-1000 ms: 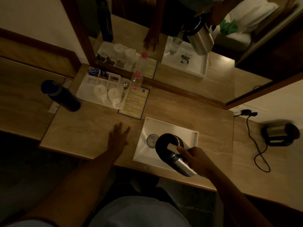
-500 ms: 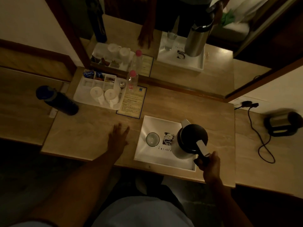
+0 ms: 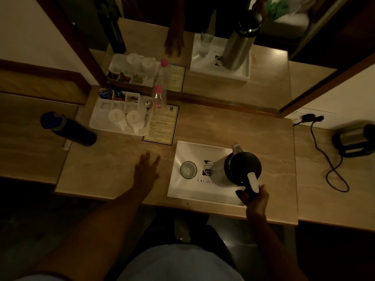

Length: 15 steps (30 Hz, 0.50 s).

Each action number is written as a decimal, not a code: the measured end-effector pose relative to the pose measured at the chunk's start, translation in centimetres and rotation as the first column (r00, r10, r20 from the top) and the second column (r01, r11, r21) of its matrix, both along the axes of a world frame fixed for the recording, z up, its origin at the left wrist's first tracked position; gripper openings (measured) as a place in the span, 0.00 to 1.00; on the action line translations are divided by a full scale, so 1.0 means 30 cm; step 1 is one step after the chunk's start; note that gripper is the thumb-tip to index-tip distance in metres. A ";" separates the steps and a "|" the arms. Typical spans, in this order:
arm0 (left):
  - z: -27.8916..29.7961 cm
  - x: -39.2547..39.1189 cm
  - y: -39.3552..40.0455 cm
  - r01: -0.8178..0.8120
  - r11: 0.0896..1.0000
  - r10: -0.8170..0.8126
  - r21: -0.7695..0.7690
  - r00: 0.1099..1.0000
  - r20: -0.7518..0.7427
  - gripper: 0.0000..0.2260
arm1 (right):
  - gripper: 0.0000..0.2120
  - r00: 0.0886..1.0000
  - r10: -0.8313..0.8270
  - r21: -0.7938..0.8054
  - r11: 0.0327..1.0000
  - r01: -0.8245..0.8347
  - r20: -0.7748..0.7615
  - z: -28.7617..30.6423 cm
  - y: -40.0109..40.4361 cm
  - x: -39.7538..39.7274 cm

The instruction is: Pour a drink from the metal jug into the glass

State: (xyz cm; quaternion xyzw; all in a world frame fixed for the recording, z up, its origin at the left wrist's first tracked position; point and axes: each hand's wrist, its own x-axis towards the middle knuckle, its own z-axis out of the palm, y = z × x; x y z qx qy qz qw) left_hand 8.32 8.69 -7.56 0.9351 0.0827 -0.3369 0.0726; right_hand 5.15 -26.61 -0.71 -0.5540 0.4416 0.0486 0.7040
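Note:
The metal jug, with a black lid and handle, stands upright on the right side of a white tray. My right hand is closed around the jug's black handle at the tray's near right corner. A small clear glass stands upright on the tray's left side, a short gap from the jug. My left hand rests flat on the wooden desk, fingers spread, just left of the tray and holding nothing.
A dark blue bottle stands at the far left. A white condiment tray with two cups, a pink-capped plastic bottle and a printed card sit by the mirror. An electric kettle and its cord are at right.
The jug went from tilted over the glass to upright and now stands on the tray's right side, my right hand still on its handle. My left hand stayed flat on the desk.

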 end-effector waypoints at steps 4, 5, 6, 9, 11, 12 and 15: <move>0.006 -0.001 -0.003 0.013 1.000 -0.013 0.023 1.000 0.003 0.37 | 0.20 0.999 -0.041 0.041 0.998 0.041 -0.010 -0.015 -0.009 -0.021; 0.002 -0.002 -0.004 0.011 1.000 -0.011 0.017 1.000 0.006 0.37 | 0.20 0.999 -0.052 0.056 0.997 0.053 -0.005 -0.021 -0.014 -0.025; 0.006 -0.004 -0.005 0.007 1.000 -0.007 0.018 1.000 -0.002 0.37 | 0.20 0.999 -0.053 0.057 0.997 0.054 -0.008 -0.032 -0.018 -0.029; 0.004 -0.003 -0.006 0.006 1.000 -0.006 0.015 1.000 0.006 0.36 | 0.21 1.000 0.000 0.028 1.000 0.000 -0.001 -0.062 -0.034 -0.040; 0.005 -0.006 -0.010 0.001 1.000 -0.001 0.005 1.000 0.009 0.36 | 0.23 0.995 0.091 -0.016 0.996 -0.090 0.038 -0.072 -0.048 -0.045; 0.011 -0.005 -0.008 0.002 1.000 -0.002 0.012 1.000 0.007 0.36 | 0.23 0.986 0.150 -0.069 0.987 -0.145 0.069 -0.070 -0.053 -0.049; 0.011 -0.007 0.000 0.000 1.000 0.000 0.001 1.000 0.018 0.36 | 0.20 0.932 0.326 -0.438 0.869 -0.229 0.159 -0.066 -0.075 -0.067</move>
